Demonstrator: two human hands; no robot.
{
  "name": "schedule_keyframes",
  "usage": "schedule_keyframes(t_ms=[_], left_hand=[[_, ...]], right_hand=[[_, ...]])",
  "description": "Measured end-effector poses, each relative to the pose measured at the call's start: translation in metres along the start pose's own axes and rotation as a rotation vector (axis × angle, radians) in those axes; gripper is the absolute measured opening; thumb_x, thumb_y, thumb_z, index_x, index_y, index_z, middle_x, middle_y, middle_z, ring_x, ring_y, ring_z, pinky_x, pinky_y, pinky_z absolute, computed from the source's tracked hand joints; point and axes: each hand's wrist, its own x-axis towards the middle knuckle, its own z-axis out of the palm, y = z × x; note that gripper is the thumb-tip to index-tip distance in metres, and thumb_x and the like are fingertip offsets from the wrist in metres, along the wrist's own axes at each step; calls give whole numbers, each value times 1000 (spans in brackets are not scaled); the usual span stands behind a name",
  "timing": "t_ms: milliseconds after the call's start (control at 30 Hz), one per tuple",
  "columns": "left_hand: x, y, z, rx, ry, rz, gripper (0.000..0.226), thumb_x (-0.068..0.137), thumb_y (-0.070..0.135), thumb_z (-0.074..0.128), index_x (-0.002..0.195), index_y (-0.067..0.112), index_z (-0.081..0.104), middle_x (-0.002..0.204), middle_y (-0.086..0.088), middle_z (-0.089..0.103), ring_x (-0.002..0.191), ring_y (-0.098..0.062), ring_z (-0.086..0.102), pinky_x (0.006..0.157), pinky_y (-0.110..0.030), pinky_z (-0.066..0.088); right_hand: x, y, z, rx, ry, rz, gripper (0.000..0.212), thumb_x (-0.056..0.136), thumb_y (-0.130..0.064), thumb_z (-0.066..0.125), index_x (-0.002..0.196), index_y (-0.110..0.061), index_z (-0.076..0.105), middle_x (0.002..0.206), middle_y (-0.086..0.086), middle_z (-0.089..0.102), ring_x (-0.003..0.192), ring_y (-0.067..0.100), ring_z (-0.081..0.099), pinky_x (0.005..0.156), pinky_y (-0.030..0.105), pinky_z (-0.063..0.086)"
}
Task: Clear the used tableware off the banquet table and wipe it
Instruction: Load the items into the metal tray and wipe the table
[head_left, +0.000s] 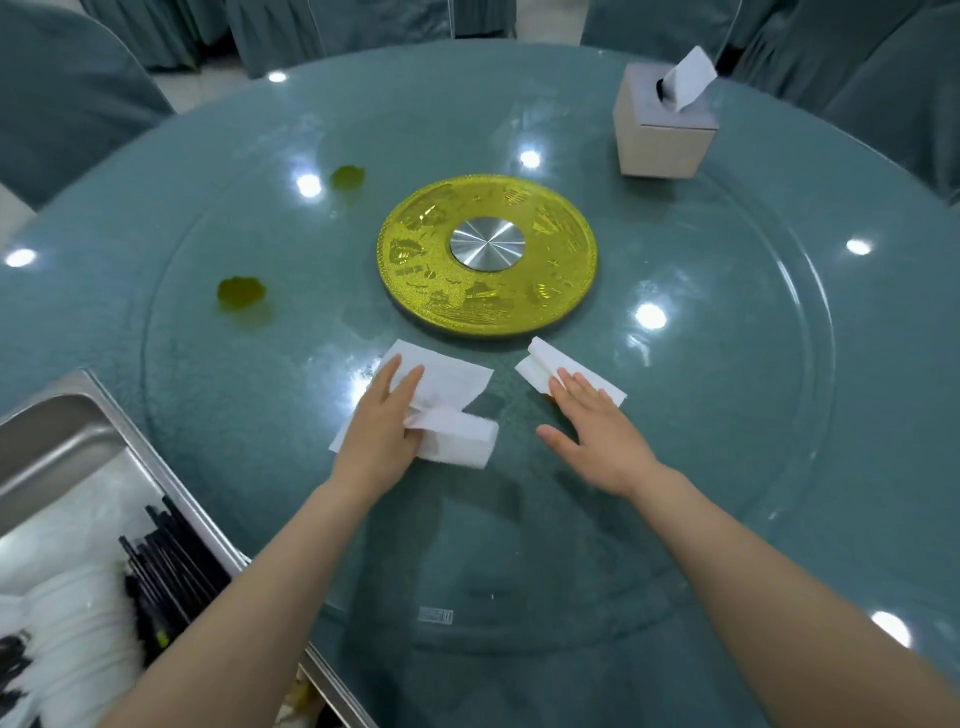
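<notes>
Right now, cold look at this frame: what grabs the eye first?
The gold disc with its silver hub, dead centre on the glass turntable. Just in front of it, the left hand and right hand each press a white tissue flat on the glass. Two yellow-green spills sit to the left, unwiped, and a tissue box stands far right.

A single wide-angle view from the person's head looks forward and steeply down onto the round desk (727, 415), close above its near edge. The far rim and chairs (67, 93) curve at the frame's top.
</notes>
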Motion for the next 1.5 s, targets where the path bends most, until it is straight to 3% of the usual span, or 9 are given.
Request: schedule_keyframes(t_ms=[133,233,367,500,867,1067,1167,1300,1500], left_hand=[[15,-3,-6,149,15,-114,27,86,1,50,110,-6,60,123,-17,55,101,-36,53,76,-34,39],[17,-1,-2,192,51,-107,14,85,0,51,93,-8,60,104,-19,55,78,-26,42,66,-30,29],[3,-1,3,88,53,-50,38,83,-2,55,120,4,65,117,-15,57,106,-31,50,87,-29,36],[-26,5,9,75,-41,-22,47,85,2,56,132,5,56,144,-14,44,130,-34,40,111,-40,29],[-53,19,9,74,-126,-22,47,88,-5,50,127,17,62,145,4,46,136,-15,39,108,-19,26],[-52,43,25,0,-183,107,42,81,-11,53,106,14,74,120,-1,68,115,-21,59,96,-28,44],[-41,48,22,-57,-38,114,35,75,-13,60,97,10,75,107,-6,71,101,-24,64,89,-33,49],[-23,33,2,-104,174,1,46,73,-16,59,108,11,70,117,-3,65,108,-21,59,89,-10,33],[-1,-19,-42,75,283,-119,59,70,-23,46,116,6,69,130,-14,60,124,-31,51,105,-33,35]], right_hand=[[0,-3,3,-29,8,8,72,97,-52,36,153,-17,7,160,-4,-3,146,10,-7,119,31,-3],[-4,-7,4,-44,2,-3,72,97,-52,36,153,-17,7,160,-6,-4,146,9,-8,119,30,-4],[-28,-10,12,-56,-41,-109,65,99,-47,35,153,-20,10,159,-10,-3,146,7,-7,115,22,-8],[-52,-12,20,-72,-67,-141,59,101,-39,32,153,-20,11,159,-10,-3,145,4,-8,116,21,-8],[-75,18,2,-63,-95,-100,55,102,-33,35,152,-25,13,158,-12,1,145,4,-4,111,16,-9],[-71,51,-16,32,-20,10,47,103,-25,35,149,-24,27,157,-11,14,146,8,5,117,27,0],[-63,60,-22,130,97,133,46,102,-24,37,147,-18,33,157,-6,20,146,10,9,116,26,2],[-44,55,-21,153,159,287,61,100,-36,40,151,-12,19,160,-2,7,147,13,-2,116,28,-2],[11,13,-9,61,117,201,74,96,-50,38,152,-10,12,161,3,0,147,17,-5,117,32,-3]])
